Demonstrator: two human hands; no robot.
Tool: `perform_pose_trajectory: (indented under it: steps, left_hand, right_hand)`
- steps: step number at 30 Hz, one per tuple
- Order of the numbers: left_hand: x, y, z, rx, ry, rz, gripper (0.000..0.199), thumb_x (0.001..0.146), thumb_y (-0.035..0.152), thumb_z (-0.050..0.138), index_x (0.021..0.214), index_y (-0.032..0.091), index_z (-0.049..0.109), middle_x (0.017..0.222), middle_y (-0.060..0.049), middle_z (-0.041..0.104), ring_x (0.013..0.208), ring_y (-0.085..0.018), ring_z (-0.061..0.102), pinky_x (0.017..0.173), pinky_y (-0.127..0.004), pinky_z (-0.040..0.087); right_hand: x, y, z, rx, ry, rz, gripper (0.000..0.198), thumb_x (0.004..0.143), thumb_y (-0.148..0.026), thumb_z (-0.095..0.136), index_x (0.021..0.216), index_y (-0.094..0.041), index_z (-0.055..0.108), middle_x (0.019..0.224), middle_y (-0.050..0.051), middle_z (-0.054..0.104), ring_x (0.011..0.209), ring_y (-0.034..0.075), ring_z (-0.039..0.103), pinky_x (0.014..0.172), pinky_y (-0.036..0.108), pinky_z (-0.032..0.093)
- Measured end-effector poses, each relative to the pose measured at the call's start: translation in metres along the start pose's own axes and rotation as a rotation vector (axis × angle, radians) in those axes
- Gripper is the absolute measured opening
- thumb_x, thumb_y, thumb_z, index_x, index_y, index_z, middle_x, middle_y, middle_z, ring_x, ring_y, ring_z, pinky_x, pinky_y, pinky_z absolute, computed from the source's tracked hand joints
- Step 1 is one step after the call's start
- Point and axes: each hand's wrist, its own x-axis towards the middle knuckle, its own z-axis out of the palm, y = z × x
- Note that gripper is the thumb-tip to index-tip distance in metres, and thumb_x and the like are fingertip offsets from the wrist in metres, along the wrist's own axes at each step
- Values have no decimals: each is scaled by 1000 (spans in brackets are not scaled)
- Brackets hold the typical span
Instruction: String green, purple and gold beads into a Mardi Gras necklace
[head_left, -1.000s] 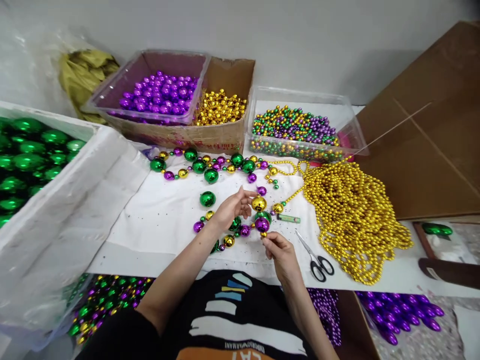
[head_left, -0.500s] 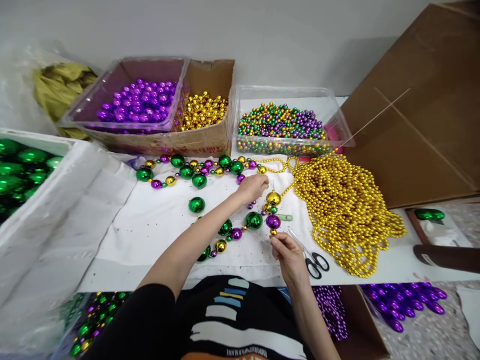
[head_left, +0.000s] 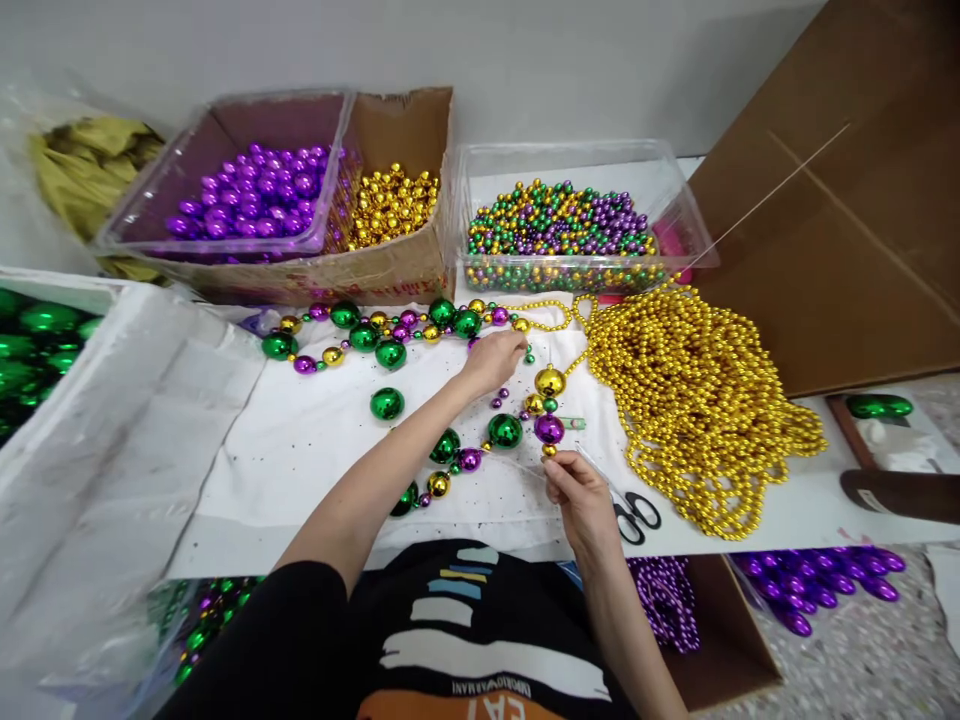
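Note:
My left hand [head_left: 496, 360] is closed, its fingertips pinched together beside a few small green beads [head_left: 530, 355]. What it holds, if anything, is too small to make out. My right hand [head_left: 583, 492] pinches the lower end of a short strand of beads [head_left: 549, 429], just under a small gold bead. Purple, green and gold balls line up above that bead, with a large gold ball [head_left: 550, 381] at the top. Left of the right hand lies a threaded run of green, purple and gold balls [head_left: 469, 459]. Small purple beads [head_left: 499, 399] lie loose between my hands.
Behind are a tub of purple balls [head_left: 255, 195], a cardboard box of gold balls [head_left: 394, 205] and a clear bin of mixed beads [head_left: 559, 230]. A finished-looking garland [head_left: 365, 337] lies at the back. Scissors [head_left: 637, 517] and piled gold bead chains [head_left: 690, 400] are at right.
The view has shifted slightly. My left hand has moved a little away, and small green beads now show by its fingertips. My right hand keeps its pinch on the strand.

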Motion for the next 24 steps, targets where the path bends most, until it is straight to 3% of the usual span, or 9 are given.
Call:
perform_pose_trajectory:
  steps: [4, 10, 14, 18, 21, 24]
  left_hand:
    - [-26, -7, -12, -62, 53, -29, 14, 87, 16, 55, 86, 19, 69, 94, -8, 69, 92, -24, 59, 87, -33, 41]
    - [-67, -22, -10, -123, -47, -68, 12, 82, 17, 60, 72, 21, 66, 71, -4, 65, 71, -21, 54, 78, -31, 42]
    - [-70, -20, 1, -95, -79, -80, 2, 79, 20, 67, 79, 21, 65, 83, -6, 65, 79, -23, 57, 79, -32, 43]
    - [-68, -15, 12, -46, -137, -102, 9, 75, 16, 70, 80, 21, 64, 86, -7, 62, 83, -24, 59, 80, -33, 42]
    - [-66, -17, 12, -203, -95, -146, 14, 71, 11, 71, 70, 20, 61, 76, -3, 58, 77, -20, 56, 77, -31, 43]
    - [-64, -19, 0, -624, -52, -294, 12, 73, 21, 75, 72, 18, 63, 72, -1, 59, 66, -15, 53, 67, -27, 43]
  right_hand:
    - [1, 1, -12, -10, 36, 13, 26, 62, -35, 85, 73, -20, 67, 58, -5, 51, 49, 8, 38, 48, 25, 25]
    - [5, 2, -12, -52, 21, -1, 28, 62, -38, 85, 74, -20, 67, 57, -4, 50, 49, 9, 37, 46, 25, 25]
    - [5, 0, -2, -64, -7, -35, 27, 64, -38, 83, 75, -20, 67, 56, -5, 49, 49, 8, 37, 46, 24, 26]
    - [3, -1, 2, -93, -24, -46, 26, 66, -39, 82, 75, -20, 67, 57, -4, 49, 48, 8, 37, 46, 24, 27]
    - [0, -1, 3, -114, -32, -41, 26, 66, -40, 81, 75, -20, 66, 54, -5, 47, 48, 9, 37, 45, 24, 28]
    - [-2, 0, 3, -120, -44, -31, 26, 66, -40, 81, 73, -20, 65, 53, -5, 46, 47, 9, 36, 45, 24, 27]
